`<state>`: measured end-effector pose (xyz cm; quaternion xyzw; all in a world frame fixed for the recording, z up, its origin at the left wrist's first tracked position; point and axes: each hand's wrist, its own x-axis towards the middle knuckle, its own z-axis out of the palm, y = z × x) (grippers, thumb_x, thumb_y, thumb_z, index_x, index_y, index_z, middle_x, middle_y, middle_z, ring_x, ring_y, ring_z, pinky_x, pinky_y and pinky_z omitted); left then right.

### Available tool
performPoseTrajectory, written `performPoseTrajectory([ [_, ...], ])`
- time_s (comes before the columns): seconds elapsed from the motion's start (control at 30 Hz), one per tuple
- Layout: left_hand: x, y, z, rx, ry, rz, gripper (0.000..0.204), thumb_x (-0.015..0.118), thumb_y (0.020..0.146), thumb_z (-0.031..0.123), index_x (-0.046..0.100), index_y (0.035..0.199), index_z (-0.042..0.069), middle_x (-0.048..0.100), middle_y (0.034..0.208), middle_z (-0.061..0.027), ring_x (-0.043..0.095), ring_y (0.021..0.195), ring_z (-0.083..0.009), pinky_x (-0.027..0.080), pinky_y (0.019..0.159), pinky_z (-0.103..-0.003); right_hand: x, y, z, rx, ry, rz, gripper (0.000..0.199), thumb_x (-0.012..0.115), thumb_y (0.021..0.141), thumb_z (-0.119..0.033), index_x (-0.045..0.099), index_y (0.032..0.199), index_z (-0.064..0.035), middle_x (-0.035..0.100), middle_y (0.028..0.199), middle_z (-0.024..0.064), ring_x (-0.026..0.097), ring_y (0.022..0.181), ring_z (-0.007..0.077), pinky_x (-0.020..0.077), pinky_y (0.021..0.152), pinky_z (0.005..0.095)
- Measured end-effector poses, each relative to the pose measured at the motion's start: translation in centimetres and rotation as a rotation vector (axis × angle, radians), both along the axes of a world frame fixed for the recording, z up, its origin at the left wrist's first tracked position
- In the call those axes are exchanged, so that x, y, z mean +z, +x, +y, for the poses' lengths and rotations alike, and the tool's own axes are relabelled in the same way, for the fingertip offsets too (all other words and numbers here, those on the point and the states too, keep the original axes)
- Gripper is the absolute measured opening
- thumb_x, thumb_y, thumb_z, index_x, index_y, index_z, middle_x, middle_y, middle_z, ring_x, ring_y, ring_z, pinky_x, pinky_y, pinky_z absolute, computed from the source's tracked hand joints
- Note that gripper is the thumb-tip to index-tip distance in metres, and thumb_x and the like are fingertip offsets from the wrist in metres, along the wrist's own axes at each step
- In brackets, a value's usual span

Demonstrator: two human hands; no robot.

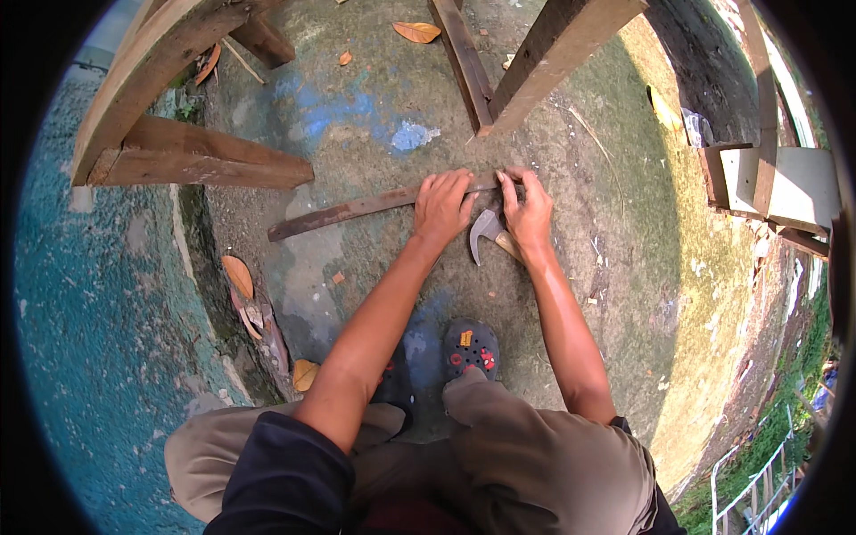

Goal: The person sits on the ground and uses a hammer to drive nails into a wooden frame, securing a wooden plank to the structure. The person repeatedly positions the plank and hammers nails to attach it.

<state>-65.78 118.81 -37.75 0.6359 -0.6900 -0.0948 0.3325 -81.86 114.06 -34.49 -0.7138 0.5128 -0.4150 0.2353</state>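
Observation:
A thin, dark wooden strip (348, 212) lies slantwise on the concrete in front of me. My left hand (440, 209) is closed over it near its right part, palm down. At the strip's right end, my right hand (530, 214) has its thumb and fingers closed; whether a small thing is pinched there too, I cannot tell. Between my hands and just nearer to me lies a claw hammer (486, 228) with a curved metal head. Its pale wooden handle (509, 245) runs partly beneath my right hand and wrist.
Wooden legs of a frame (214, 156) stand at the far left, with another wooden post (553, 67) beyond my hands. A rough blue wall (107, 312) rises on the left. Dry leaves (238, 276) lie by its base. My clog (471, 346) is below the hammer.

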Motion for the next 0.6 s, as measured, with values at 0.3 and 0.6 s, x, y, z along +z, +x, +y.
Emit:
performPoseTrajectory([
  [0.3, 1.3, -0.2, -1.0, 0.039, 0.162, 0.108, 0.031, 0.073, 0.086, 0.019, 0.063, 0.112, 0.005, 0.066, 0.117, -0.0094, 0.059, 0.115, -0.0274, 0.039, 0.102, -0.044, 0.1, 0.1, -0.6, 0.033, -0.011, -0.008, 0.013, 0.073, 0.087, -0.004, 0.07, 0.1, -0.0029, 0.073, 0.099, 0.0156, 0.069, 0.092, 0.0343, 0.0542, 0.083, 0.04],
  [0.6, 0.4, -1.6, -3.7, -0.037, 0.015, 0.412, 0.016, 0.076, 0.082, 0.013, 0.071, 0.095, 0.004, 0.069, 0.104, -0.0076, 0.063, 0.106, -0.0283, 0.043, 0.097, -0.042, -0.4, -0.5, -0.9, 0.097, -0.06, -0.037, 0.016, 0.073, 0.084, 0.0, 0.071, 0.1, -0.0019, 0.074, 0.099, 0.015, 0.071, 0.091, 0.0322, 0.0552, 0.083, 0.0385],
])
